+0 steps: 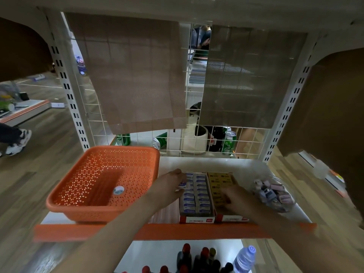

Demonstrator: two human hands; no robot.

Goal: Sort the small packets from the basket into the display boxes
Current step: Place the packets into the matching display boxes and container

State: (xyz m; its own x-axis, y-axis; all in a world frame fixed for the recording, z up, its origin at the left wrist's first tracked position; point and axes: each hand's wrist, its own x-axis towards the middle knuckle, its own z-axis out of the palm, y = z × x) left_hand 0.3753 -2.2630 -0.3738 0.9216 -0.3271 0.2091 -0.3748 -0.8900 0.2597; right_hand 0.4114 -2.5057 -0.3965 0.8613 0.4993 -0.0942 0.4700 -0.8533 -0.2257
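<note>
The left hand (169,186) reaches over the white shelf (216,164). Its fingers (180,173) are bent down onto the far left column of the small white-and-blue packets (200,192), with the thumb below them. One packet shows between thumb and fingers, but blur hides whether it is pinched or only touched. These packets stand in rows inside the left red-fronted cardboard display box (197,220), which runs from those fingers back toward the person.

The right hand (234,198) lies on the small yellow packets (220,179) in the right red-fronted cardboard display box (231,218), which touches the first box. Its fingers (226,194) are curled downward and close together; I cannot tell whether they hold a packet.

Left of the left fingers, just beside that wrist, sits the orange perforated plastic basket (82,174) with a small round white thing (118,190) on its floor. Right of the right fingers lies a clear bag of small purple and pink items (273,192). Below both wrists, on a lower shelf, stand dark bottles with red caps (187,257) and a clear water bottle (245,257).
</note>
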